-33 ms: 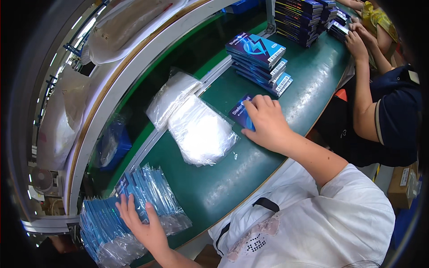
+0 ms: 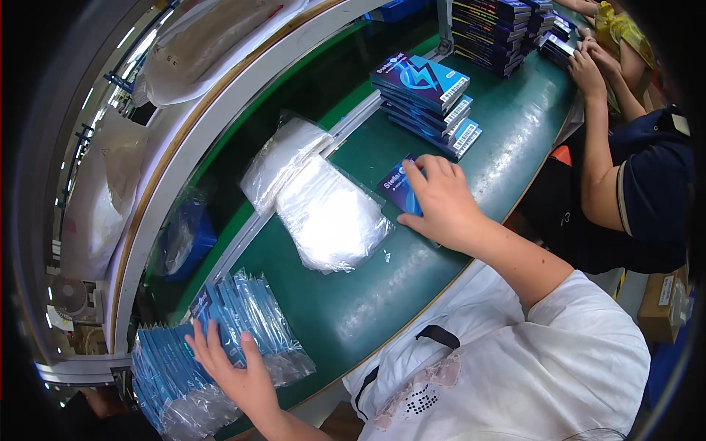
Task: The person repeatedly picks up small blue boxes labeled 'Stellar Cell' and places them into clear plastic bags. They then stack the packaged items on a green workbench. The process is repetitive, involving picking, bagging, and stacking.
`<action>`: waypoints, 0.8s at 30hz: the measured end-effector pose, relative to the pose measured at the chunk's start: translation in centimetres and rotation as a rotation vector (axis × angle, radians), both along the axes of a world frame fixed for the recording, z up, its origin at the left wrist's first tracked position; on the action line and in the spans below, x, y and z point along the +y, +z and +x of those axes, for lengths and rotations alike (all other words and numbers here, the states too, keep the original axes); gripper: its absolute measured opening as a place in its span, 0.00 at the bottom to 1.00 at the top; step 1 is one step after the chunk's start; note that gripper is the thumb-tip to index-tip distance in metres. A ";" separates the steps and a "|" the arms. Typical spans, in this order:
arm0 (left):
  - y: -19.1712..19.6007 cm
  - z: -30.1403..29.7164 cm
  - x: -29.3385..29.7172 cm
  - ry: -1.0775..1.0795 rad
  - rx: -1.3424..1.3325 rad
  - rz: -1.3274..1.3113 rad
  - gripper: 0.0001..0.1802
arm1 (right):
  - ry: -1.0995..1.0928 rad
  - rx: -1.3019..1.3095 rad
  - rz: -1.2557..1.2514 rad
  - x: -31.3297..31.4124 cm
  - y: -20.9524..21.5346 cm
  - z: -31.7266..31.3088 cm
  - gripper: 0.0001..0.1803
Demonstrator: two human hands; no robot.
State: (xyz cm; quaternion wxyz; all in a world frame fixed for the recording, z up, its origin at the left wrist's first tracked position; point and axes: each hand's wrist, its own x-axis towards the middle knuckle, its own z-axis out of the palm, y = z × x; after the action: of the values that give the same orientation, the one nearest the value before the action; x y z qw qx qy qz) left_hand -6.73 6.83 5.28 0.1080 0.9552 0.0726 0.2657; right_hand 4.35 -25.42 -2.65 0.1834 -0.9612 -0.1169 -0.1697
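Spreading its fingers at the wrapped packs (image 2: 163,360), the left hand (image 2: 234,373) should press lightly, lest the row topple. Clear bags (image 2: 334,217) lie between the hands. Right of them, a blue box (image 2: 397,188) sits partly under the right hand (image 2: 447,206); whether it's pinched I cannot tell. Gripping its edges evenly would spare the corners.

1. Lighting is bright across the green tabletop (image 2: 515,117), with white ceiling lights (image 2: 126,37) glowing at upper left.
2. Strong glare whitens the stacked clear plastic bags (image 2: 331,228); small highlights fleck the plastic-wrapped blue packages (image 2: 261,309).
3. Deep shadow lies beneath the shelf.
4. Fisheye distortion bends the white shelf edge (image 2: 228,117) into an arc.
5. Black vignetting swallows the corners; the centre looks sharp.
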 end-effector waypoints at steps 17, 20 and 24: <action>-5.3 7.6 -10.2 -0.620 0.132 -0.110 0.12 | 0.037 0.568 1.513 -3.0 -0.4 -2.0 0.29; -5.2 7.3 -10.4 -0.576 0.167 -0.273 0.11 | 0.191 0.953 1.902 -2.1 1.6 -3.0 0.19; -4.7 7.0 -10.3 -0.586 0.126 -0.335 0.10 | 0.517 1.050 1.821 -1.3 1.3 -3.4 0.29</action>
State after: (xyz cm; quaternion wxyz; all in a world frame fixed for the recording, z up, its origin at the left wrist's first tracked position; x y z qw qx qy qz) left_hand 0.28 -3.48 0.54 0.3306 0.9190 -0.1557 0.1480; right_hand 0.93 -26.73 -1.33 0.8860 -0.3627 -0.0528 0.2841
